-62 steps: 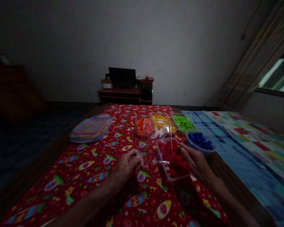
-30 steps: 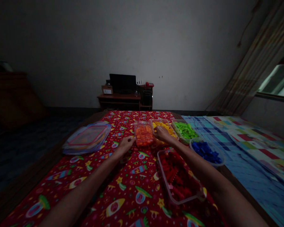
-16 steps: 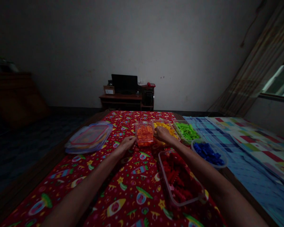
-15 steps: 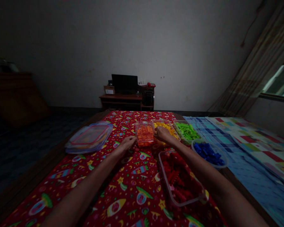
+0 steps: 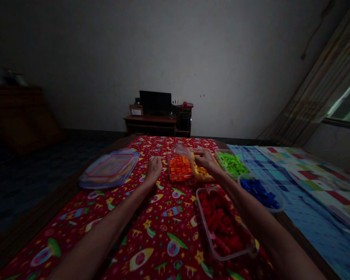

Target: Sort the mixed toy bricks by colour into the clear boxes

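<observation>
My left hand (image 5: 153,168) lies palm down on the red patterned tablecloth (image 5: 151,237), fingers stretched forward, just left of a clear container of orange bricks (image 5: 179,170). My right hand (image 5: 204,159) reaches over the container of yellow bricks (image 5: 202,173) right of the orange one. Its fingers are curled on that container's clear rim, which looks lifted and tilted toward the orange one. The dim light hides the exact grip.
A container of green bricks (image 5: 231,163), a round bowl of blue bricks (image 5: 261,192) and a near container of red bricks (image 5: 221,225) stand at the right. Stacked lids (image 5: 111,167) lie at the left. A checked cloth (image 5: 309,202) lies beyond the table's right edge.
My left hand slid forward from the orange container's near corner to its left side. My right hand moved further onto the yellow container, and a clear edge has risen there. The view shifted slightly.
</observation>
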`<state>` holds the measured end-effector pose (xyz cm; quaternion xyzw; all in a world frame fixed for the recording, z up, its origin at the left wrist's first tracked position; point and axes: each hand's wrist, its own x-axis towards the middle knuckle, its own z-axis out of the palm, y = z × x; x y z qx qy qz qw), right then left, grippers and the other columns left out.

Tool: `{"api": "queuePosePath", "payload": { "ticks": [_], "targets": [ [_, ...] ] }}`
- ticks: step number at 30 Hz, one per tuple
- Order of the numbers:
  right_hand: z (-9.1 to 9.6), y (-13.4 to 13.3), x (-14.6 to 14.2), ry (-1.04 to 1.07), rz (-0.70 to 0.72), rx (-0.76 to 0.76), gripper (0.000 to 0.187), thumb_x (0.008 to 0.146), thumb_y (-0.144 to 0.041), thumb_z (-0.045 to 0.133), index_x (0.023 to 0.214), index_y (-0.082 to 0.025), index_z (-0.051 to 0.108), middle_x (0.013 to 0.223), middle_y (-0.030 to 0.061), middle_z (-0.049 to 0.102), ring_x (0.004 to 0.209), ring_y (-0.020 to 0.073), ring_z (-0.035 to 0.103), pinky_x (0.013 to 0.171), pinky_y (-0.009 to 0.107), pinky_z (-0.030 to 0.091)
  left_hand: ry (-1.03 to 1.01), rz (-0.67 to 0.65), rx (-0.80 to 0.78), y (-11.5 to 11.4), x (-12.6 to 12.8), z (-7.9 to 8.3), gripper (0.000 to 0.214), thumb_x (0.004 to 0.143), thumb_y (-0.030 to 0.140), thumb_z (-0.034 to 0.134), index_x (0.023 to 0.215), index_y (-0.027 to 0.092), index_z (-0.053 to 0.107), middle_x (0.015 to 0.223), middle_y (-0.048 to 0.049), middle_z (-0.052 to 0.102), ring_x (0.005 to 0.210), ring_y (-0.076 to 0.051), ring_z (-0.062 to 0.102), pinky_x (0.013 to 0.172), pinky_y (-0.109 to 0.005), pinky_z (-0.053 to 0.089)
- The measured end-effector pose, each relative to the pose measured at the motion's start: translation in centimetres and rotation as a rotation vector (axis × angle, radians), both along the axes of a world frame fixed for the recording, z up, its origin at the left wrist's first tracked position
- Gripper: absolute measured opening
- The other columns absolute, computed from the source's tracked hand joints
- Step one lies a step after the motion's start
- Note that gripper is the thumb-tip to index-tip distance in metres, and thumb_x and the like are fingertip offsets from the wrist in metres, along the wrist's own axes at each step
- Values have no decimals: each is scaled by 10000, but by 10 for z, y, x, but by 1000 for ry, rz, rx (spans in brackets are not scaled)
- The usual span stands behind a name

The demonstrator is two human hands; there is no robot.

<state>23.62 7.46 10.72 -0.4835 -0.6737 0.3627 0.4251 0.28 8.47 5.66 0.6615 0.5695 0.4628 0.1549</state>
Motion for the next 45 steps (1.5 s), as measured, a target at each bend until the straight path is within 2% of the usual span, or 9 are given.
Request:
{"api": "queuePosePath", "payload": {
  "ticks": [4,10,15,20,24,32,38,42,45],
  "targets": [
    [8,0,16,234,-14,15,124,609,-274,499,627,-158,538,487,-72,391,440,53,321,450,202,234,126,-115,66,13,7,5,277,850,256,382,860,180,648,1021,-98,657,1059,-232,551,995,-398,390],
    [16,-7,24,275,6,8,225,602,-294,530,747,-138,603,497,-79,396,438,48,312,446,210,208,498,-399,89,38,41,4,168,803,247,539,912,209,661,1154,-81,648,1208,-249,488,1096,-419,277],
    [11,-11,29,266,-12,-19,347,606,-300,531,877,-117,649,484,-86,395,431,48,317,449,208,222,558,-432,35,43,35,6,226,740,255,589,936,157,646,1077,-130,651,1069,-284,563,983,-412,402],
    [6,-15,26,280,-54,-49,445,584,-284,542,975,-102,650,480,-83,418,437,55,331,449,205,229,580,-484,3,39,14,16,245,706,191,569,937,165,649,1052,-96,657,1005,-237,592,921,-334,452],
    [4,-18,18,292,-82,-70,570,581,-278,534,1108,-79,615,483,-83,441,439,58,343,449,204,235,573,-471,-16,35,12,17,242,732,257,594,950,172,653,1012,-86,673,948,-239,611,861,-340,484],
    [-4,-18,15,261,-87,-81,676,554,-270,500,1176,-21,584,435,-97,412,411,57,305,434,210,215,546,-433,5,38,18,19,285,696,223,601,974,173,633,1013,-54,662,968,-226,593,883,-331,471],
    [-7,-18,19,260,-85,-85,702,563,-267,501,1217,-18,562,432,-101,413,416,61,312,436,210,221,629,-587,-64,24,3,31,422,609,110,602,1025,176,613,1079,-40,657,986,-191,600,872,-261,473],
    [-10,-17,15,273,-78,-87,685,564,-265,522,1202,-20,567,449,-93,441,419,61,329,431,207,231,761,-582,-141,13,7,36,369,644,71,541,982,184,635,1051,-25,669,971,-182,605,863,-251,468],
    [-11,-18,14,282,-58,-108,694,577,-287,548,1220,-25,548,458,-94,445,419,62,350,435,203,246,787,-592,-183,12,13,38,319,627,114,614,934,182,668,1026,-25,684,920,-189,623,815,-243,485]
  ]
}}
